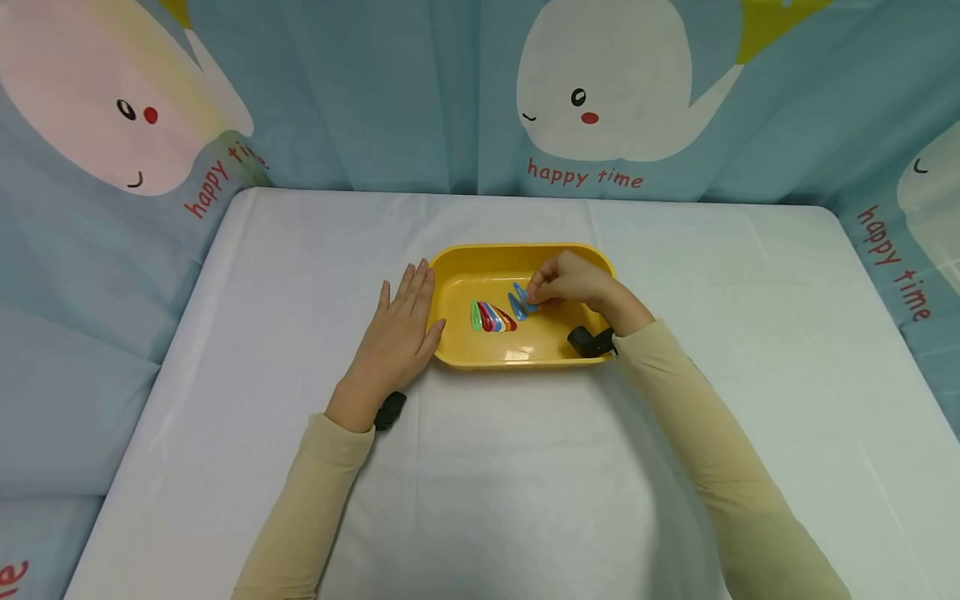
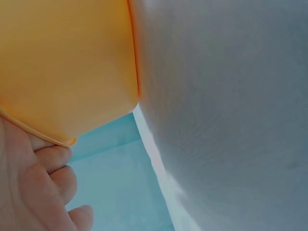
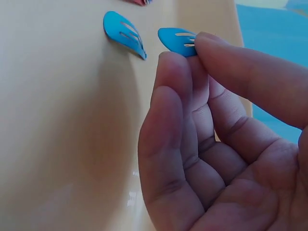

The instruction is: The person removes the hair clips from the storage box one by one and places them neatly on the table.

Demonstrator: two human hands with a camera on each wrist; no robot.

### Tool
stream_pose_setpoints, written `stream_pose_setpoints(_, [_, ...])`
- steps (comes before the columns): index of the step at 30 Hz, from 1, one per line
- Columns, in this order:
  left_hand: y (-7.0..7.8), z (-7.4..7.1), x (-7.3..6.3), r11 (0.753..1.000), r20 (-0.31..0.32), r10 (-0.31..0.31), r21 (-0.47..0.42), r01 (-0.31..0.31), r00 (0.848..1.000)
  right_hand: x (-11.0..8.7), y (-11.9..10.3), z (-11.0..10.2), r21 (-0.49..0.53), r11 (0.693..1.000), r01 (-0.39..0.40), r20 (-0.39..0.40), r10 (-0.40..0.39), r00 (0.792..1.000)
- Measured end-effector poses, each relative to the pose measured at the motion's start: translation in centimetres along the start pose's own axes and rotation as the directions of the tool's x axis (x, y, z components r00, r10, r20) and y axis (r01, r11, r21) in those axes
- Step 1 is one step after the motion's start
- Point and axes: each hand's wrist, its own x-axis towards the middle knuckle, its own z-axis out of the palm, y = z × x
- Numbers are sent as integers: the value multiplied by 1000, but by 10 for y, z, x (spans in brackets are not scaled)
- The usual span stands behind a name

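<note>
My right hand (image 1: 573,279) reaches over the yellow tray (image 1: 525,364) and pinches a blue snap hair clip (image 3: 174,41) between thumb and fingertips. Beside it, a second blue hair clip (image 3: 120,30) lies on the tray bottom. To the left in the head view, several hair clips lie side by side in a fan, with a green clip (image 1: 476,316) at the left end and a red clip (image 1: 485,317) next to it. My left hand (image 1: 399,333) rests along the tray's left end, its fingers straight at the rim.
A white cloth covers the table (image 1: 480,483) under the tray. Blue curtains (image 1: 390,92) with whale prints hang behind the table and at both sides. A black wrist camera (image 1: 588,342) on the right wrist overlaps the tray's front right corner.
</note>
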Motion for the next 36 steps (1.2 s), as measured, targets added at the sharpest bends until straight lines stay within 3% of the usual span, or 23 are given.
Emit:
stream_pose_setpoints(8, [0,1,2,1000,-10,16,9,-16,1000,-11,-6,-6,14,1000,2,-28,-1,1000])
stream_pose_setpoints(19, [2,0,3,999,8,-8,43,8,1000,-26,-7,-21,79,996,31,-86,-24,996])
stream_pose_setpoints(36, [-1,-1,1,999,14,-13,49,12,1000,-52,6,-44,170,982,78,-206,-42,978])
